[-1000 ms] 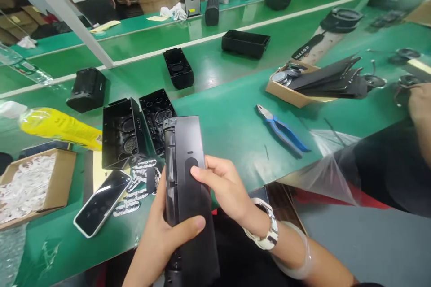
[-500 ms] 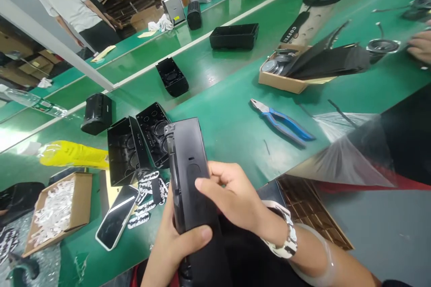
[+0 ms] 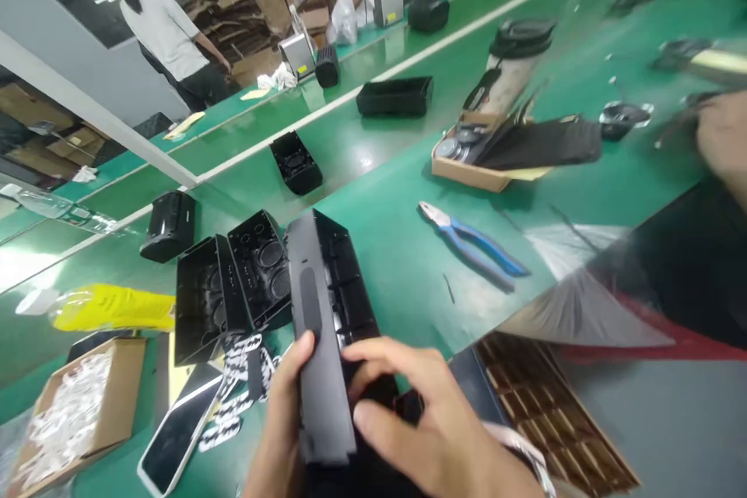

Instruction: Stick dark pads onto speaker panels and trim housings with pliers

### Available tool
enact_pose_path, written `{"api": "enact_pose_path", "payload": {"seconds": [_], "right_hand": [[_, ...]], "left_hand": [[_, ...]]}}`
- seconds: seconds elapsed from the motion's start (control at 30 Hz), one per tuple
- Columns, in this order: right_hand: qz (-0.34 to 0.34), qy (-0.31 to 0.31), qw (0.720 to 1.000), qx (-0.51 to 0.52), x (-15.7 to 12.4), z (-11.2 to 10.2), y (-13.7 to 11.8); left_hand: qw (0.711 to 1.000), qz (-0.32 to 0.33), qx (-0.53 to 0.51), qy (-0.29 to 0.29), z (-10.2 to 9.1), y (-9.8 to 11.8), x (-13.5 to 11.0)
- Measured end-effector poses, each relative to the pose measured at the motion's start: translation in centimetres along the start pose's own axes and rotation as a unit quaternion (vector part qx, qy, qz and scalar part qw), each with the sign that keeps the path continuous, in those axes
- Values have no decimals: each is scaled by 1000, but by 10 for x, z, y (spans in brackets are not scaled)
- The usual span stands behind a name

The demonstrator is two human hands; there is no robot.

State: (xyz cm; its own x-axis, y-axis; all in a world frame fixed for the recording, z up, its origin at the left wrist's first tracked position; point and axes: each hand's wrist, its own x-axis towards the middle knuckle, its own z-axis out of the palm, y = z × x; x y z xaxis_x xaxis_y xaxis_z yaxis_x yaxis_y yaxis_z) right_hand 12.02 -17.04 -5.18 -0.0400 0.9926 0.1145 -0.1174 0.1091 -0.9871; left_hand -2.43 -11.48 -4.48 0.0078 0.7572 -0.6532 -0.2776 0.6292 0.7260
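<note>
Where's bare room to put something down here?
Bare-looking patches: between the held black casing and blue-handled pliers; farther back, between the small open shell and long black tray. Crowded: left, around the phone and cardboard box.

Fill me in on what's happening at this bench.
A person is handling a long black casing over the bench's near edge. The left hand grips it, thumb on its flat face; the right hand is at its other side. Blue-handled pliers lie to the right, and two open black shells lie to the left.
</note>
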Motion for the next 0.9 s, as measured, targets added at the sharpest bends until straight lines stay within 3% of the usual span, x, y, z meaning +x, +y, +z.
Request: {"api": "enact_pose_path", "payload": {"seconds": [0.07, 0.13, 0.27, 0.37, 0.53, 0.7, 0.8, 0.9], "right_hand": [[-77, 36, 990, -111, 2, -3, 9], [-128, 78, 962, -229, 14, -7, 22], [-153, 146, 894, -394, 62, -27, 40], [-151, 117, 858, -477, 114, -50, 45], [-152, 70, 767, -619, 247, -90, 51], [-158, 50, 735, -657, 375, -104, 78], [-153, 35, 726, -670, 409, -109, 102], [-138, 74, 729, -667, 404, -114, 115]], "left_hand": [[994, -19, -106, -29, 20, 12, 27], [980, -17, -174, -97, 45, 21, 58], [950, -22, -227, -213, 94, 23, 115], [921, -18, -254, -293, 116, 16, 150], [878, -18, -297, -376, 111, 8, 199], [817, -21, -344, -461, 99, 0, 222], [809, -1, -345, -476, 101, -4, 225], [815, 33, -317, -484, 94, -5, 224]]}}
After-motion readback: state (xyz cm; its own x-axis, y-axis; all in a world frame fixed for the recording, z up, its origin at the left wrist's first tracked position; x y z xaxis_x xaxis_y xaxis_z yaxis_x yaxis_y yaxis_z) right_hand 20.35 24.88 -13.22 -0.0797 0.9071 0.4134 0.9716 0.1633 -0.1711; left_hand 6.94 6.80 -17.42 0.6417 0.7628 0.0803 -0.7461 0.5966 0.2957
